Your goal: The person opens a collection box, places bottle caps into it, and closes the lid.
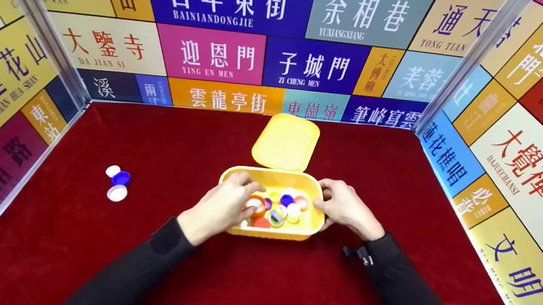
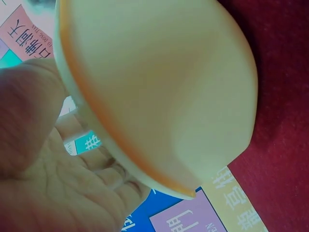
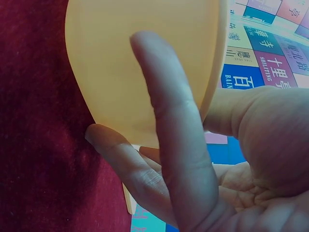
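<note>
A yellow plastic box [image 1: 266, 234] sits mid-table, holding several small coloured round pieces like bottle caps, among them a blue one [image 1: 287, 200] and an orange-red ring-shaped one [image 1: 256, 203]. My left hand [image 1: 226, 204] reaches over the box's left end, fingers spread and slightly bent above the pieces; nothing shows between them. In the left wrist view, the box's outer wall [image 2: 169, 87] hides some fingertips. My right hand [image 1: 346, 205] grips the box's right end, thumb over the rim and fingers outside. In the right wrist view its index finger [image 3: 178, 125] lies along the outer wall.
Behind the box lies a yellow lid [image 1: 286, 143]. On the left of the red tablecloth [image 1: 168, 146] are a small white cap [image 1: 113, 171], a blue cap [image 1: 121, 178] and a white-topped cap [image 1: 117, 193]. Panels with printed signs [image 1: 221, 55] enclose the back and sides.
</note>
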`<state>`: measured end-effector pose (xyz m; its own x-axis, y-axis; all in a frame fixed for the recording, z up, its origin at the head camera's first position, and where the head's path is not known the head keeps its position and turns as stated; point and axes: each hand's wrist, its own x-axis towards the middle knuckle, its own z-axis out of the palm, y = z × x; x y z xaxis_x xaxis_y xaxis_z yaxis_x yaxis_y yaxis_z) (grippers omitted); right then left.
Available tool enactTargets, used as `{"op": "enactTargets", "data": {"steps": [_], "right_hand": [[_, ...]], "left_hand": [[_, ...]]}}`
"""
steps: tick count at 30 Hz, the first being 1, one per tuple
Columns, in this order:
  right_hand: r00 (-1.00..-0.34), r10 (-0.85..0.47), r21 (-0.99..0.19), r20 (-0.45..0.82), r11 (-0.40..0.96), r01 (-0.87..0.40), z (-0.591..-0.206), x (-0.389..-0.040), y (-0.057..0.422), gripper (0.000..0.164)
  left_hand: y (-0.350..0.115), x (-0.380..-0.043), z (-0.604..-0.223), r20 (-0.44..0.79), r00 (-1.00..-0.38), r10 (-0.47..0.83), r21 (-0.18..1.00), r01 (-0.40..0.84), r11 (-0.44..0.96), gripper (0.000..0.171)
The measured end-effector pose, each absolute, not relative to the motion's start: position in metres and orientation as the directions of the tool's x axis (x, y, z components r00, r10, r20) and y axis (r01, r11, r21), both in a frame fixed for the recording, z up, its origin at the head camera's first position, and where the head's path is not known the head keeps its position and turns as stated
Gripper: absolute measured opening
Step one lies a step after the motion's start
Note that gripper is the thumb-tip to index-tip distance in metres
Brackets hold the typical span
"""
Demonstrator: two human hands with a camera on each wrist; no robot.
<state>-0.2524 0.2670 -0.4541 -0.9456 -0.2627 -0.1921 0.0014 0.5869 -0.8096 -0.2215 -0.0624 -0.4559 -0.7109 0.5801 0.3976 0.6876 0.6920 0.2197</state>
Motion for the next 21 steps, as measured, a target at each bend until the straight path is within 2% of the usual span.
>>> {"op": "enactTargets", "data": {"steps": [5,12,21], "right_hand": [[-0.942,-0.269,-0.81,-0.199,0.587,0.004,-0.453,-0.252,0.267,0.04],[-0.944,-0.271,-0.808,-0.188,0.589,-0.008,-0.454,-0.252,0.268,0.04],[-0.946,-0.268,-0.798,-0.185,0.602,-0.014,-0.454,-0.253,0.268,0.041]], "left_hand": [[-0.067,-0.217,-0.453,0.402,-0.724,0.56,0.23,0.672,0.704,0.038],[-0.078,-0.214,-0.451,0.445,-0.713,0.542,0.208,0.67,0.712,0.035],[-0.095,-0.211,-0.447,0.444,-0.738,0.508,0.232,0.642,0.73,0.035]]}}
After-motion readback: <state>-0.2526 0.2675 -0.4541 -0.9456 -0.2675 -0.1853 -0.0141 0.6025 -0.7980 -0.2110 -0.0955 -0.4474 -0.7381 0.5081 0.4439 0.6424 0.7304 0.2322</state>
